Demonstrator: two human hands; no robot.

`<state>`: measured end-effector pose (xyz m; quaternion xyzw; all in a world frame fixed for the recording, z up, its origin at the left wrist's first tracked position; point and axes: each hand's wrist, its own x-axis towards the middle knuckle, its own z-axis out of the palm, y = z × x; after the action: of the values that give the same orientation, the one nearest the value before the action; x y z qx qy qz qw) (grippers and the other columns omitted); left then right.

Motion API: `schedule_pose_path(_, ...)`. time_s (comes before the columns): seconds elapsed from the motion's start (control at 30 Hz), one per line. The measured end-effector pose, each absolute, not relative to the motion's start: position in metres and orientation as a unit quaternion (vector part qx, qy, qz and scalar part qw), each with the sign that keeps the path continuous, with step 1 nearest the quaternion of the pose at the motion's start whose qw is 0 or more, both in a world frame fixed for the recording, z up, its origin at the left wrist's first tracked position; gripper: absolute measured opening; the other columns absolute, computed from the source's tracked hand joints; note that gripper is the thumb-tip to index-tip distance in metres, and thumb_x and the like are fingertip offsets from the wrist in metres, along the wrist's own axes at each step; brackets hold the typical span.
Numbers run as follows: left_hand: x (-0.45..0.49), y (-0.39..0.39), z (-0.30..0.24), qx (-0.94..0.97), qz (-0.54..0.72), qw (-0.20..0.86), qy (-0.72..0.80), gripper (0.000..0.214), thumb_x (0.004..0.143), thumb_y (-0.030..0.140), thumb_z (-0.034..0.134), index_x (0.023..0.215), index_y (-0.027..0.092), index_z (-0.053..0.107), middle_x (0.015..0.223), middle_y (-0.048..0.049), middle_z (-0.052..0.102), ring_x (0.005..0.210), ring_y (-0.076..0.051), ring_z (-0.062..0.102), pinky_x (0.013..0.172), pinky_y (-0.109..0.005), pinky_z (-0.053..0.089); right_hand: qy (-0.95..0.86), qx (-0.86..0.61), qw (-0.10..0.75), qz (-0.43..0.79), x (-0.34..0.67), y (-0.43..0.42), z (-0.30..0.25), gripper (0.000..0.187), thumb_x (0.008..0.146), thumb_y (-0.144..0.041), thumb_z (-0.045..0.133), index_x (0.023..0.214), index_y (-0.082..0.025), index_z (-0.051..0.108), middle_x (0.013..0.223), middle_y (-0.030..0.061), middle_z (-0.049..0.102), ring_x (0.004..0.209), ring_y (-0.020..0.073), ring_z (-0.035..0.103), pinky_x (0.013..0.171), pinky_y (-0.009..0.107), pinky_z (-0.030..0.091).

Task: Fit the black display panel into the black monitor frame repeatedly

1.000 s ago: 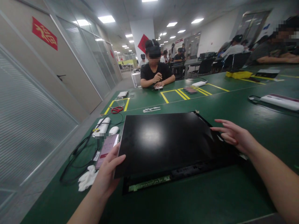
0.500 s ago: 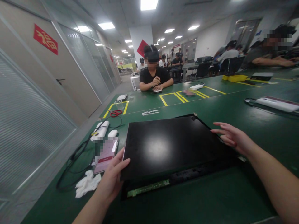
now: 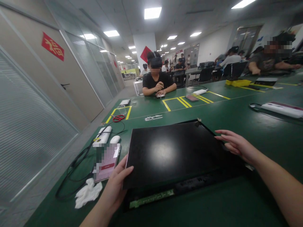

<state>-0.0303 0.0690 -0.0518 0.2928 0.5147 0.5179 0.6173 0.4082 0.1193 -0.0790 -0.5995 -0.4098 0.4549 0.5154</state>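
A large black screen panel (image 3: 175, 151) lies on the green table (image 3: 236, 201), its front edge showing a green circuit strip (image 3: 151, 198). My left hand (image 3: 115, 187) grips the panel's near left corner, thumb on top and fingers under the edge. My right hand (image 3: 235, 145) rests against the panel's right edge with fingers stretched out and apart.
A phone (image 3: 107, 162), a white glove (image 3: 87, 193), black cables (image 3: 75, 167), a white mouse (image 3: 115, 139) and red scissors (image 3: 118, 118) lie at left. A white device (image 3: 282, 109) lies at right. A person in black (image 3: 157, 80) sits across; others sit further back.
The panel's left side has dropped slightly toward the table and lies flatter. Both hands keep their places at the panel's edges; the view has tilted a little.
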Motion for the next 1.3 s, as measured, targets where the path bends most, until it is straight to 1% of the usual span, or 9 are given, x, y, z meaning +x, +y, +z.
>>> schedule_pose_path(0.17,-0.032,0.07,-0.053,0.295,0.508,0.626,0.513,0.084,0.069,0.02,0.083,0.147,0.024,0.054,0.109,-0.0085,0.079,0.094,-0.031,0.076,0.076,-0.034,0.06,-0.43,-0.607,0.498,0.446,0.407,0.12,-0.082,0.049,0.067,-0.05,0.076,0.108,-0.025,0.068,0.05,-0.0074,0.044,0.038,0.0062,0.024,0.034,0.021,0.019)
schedule_pose_path(0.37,-0.033,0.071,-0.058,0.292,0.513,0.631,0.504,0.091,0.066,0.023,0.087,0.149,0.024,0.051,0.122,-0.0108,0.075,0.105,-0.034,0.073,0.088,-0.039,0.059,-0.436,-0.614,0.484,0.446,0.408,0.121,-0.086,0.057,0.071,-0.056,0.072,0.115,-0.02,0.065,0.044,-0.0107,0.027,0.041,0.0054,0.021,0.041,0.021,0.013)
schedule_pose_path(0.43,-0.032,0.07,-0.06,0.286,0.521,0.631,0.499,0.09,0.066,0.023,0.087,0.149,0.025,0.051,0.125,-0.0106,0.074,0.11,-0.034,0.072,0.092,-0.04,0.058,-0.449,-0.617,0.473,0.441,0.408,0.122,-0.087,0.059,0.072,-0.058,0.07,0.117,-0.02,0.065,0.045,-0.0094,0.032,0.04,0.0055,0.021,0.041,0.022,0.014)
schedule_pose_path(0.5,-0.032,0.07,-0.061,0.28,0.525,0.633,0.495,0.089,0.067,0.022,0.087,0.149,0.024,0.052,0.128,-0.0104,0.073,0.112,-0.035,0.07,0.095,-0.041,0.057,-0.467,-0.628,0.454,0.427,0.409,0.123,-0.088,0.059,0.071,-0.06,0.069,0.116,-0.022,0.066,0.055,-0.0038,0.052,0.04,0.0054,0.026,0.04,0.023,0.018)
schedule_pose_path(0.57,-0.031,0.07,-0.062,0.277,0.528,0.634,0.493,0.087,0.067,0.022,0.087,0.147,0.024,0.054,0.129,-0.0105,0.072,0.114,-0.035,0.07,0.097,-0.041,0.056,-0.493,-0.647,0.426,0.397,0.41,0.125,-0.089,0.055,0.069,-0.06,0.07,0.11,-0.023,0.07,0.083,0.0049,0.071,0.046,0.0087,0.044,0.043,0.026,0.033)
schedule_pose_path(0.67,-0.032,0.07,-0.062,0.278,0.53,0.632,0.492,0.083,0.067,0.022,0.086,0.145,0.023,0.056,0.129,-0.0111,0.072,0.115,-0.037,0.069,0.098,-0.043,0.056,-0.537,-0.667,0.39,0.339,0.414,0.129,-0.092,0.045,0.066,-0.057,0.072,0.098,-0.024,0.074,0.107,0.0094,0.076,0.086,0.0243,0.07,0.075,0.035,0.056)
schedule_pose_path(0.77,-0.033,0.071,-0.064,0.28,0.523,0.639,0.489,0.085,0.067,0.021,0.086,0.146,0.023,0.054,0.13,-0.0115,0.072,0.117,-0.037,0.068,0.1,-0.045,0.054,-0.555,-0.668,0.382,0.317,0.417,0.132,-0.093,0.045,0.066,-0.057,0.071,0.097,-0.025,0.075,0.108,0.0107,0.077,0.105,0.0311,0.07,0.094,0.041,0.054)
schedule_pose_path(1.07,-0.038,0.074,-0.071,0.286,0.521,0.665,0.453,0.084,0.068,0.018,0.087,0.146,0.022,0.054,0.137,-0.0108,0.067,0.124,-0.035,0.064,0.109,-0.043,0.048,-0.485,-0.726,0.434,0.221,0.432,0.13,-0.09,0.045,0.068,-0.057,0.061,0.096,-0.025,0.076,0.103,0.0089,0.078,0.075,0.0258,0.07,0.059,0.037,0.053)
schedule_pose_path(1.3,-0.033,0.072,-0.075,0.265,0.552,0.643,0.46,0.084,0.064,0.017,0.087,0.143,0.022,0.058,0.135,-0.0107,0.069,0.13,-0.037,0.059,0.111,-0.044,0.047,-0.565,-0.748,0.322,0.134,0.446,0.14,-0.112,0.042,0.068,-0.052,0.054,0.089,-0.028,0.081,0.101,0.0091,0.076,0.088,0.0293,0.07,0.078,0.043,0.055)
